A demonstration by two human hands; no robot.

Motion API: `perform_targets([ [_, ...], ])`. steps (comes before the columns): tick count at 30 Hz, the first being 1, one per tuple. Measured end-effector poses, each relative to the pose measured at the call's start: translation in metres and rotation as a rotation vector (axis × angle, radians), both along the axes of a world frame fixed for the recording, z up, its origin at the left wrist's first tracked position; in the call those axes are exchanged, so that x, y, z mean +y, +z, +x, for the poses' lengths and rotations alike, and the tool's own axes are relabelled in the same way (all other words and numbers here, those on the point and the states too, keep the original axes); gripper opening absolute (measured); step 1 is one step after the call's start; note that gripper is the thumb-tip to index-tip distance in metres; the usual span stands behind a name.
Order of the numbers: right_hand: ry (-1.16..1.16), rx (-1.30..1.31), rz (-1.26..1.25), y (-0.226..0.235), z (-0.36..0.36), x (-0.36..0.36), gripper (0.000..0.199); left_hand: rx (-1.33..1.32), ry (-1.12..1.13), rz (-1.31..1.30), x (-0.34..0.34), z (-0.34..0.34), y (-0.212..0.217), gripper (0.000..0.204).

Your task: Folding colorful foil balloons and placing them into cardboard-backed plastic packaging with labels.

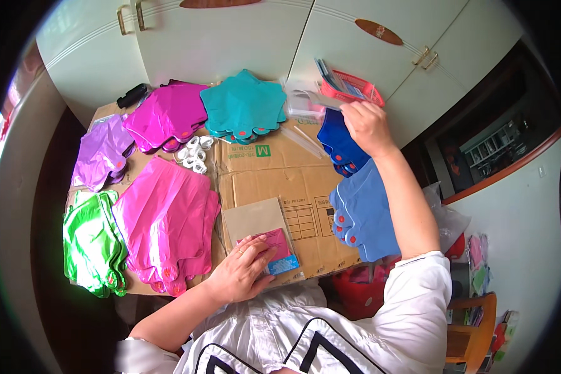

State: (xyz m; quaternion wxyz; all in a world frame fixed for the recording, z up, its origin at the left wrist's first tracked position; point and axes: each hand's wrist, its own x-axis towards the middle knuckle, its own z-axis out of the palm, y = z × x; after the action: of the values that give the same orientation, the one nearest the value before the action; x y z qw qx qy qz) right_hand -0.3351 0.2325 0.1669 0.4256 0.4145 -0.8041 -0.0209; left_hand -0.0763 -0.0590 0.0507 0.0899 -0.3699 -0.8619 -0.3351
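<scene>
My left hand (246,265) lies with its fingers laid out on a small pink-and-blue card (279,243). The card rests on a flat, greyish-beige sheet (254,215) near the table's front edge. At the far right, my right hand (366,126) pinches a thin pale flat piece (323,100); whether it is card or plastic I cannot tell. Just beyond this hand stands a red basket (371,92) holding flat packets. Dark blue foil balloons (341,146) lie below the right hand, and a lighter blue stack (368,212) is under the forearm.
Foil stacks lie around the cardboard-covered table (249,177): teal (243,103), magenta (168,115), purple (103,149), pink (165,215) and green (90,240). White ribbon coils (195,154) and pale sticks (302,142) lie between. White cabinets (224,40) border the far side.
</scene>
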Motion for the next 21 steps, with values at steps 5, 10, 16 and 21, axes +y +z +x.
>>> perform_targets([
  [5,-0.114,-0.064,0.035,-0.056,0.005,0.032,0.012,0.013,-0.014,0.021,-0.001,0.0,0.002,0.051],
  [10,-0.102,-0.199,0.021,-0.091,0.008,0.038,0.006,0.016,-0.021,-0.005,-0.002,0.0,0.003,0.044],
  [16,-0.082,-0.224,0.023,-0.095,0.014,0.031,0.001,0.006,-0.022,0.006,-0.002,0.002,0.001,0.046],
  [21,-0.225,-0.485,0.069,-0.089,0.007,0.037,0.015,-0.003,-0.028,0.019,-0.001,0.001,-0.001,0.047],
])
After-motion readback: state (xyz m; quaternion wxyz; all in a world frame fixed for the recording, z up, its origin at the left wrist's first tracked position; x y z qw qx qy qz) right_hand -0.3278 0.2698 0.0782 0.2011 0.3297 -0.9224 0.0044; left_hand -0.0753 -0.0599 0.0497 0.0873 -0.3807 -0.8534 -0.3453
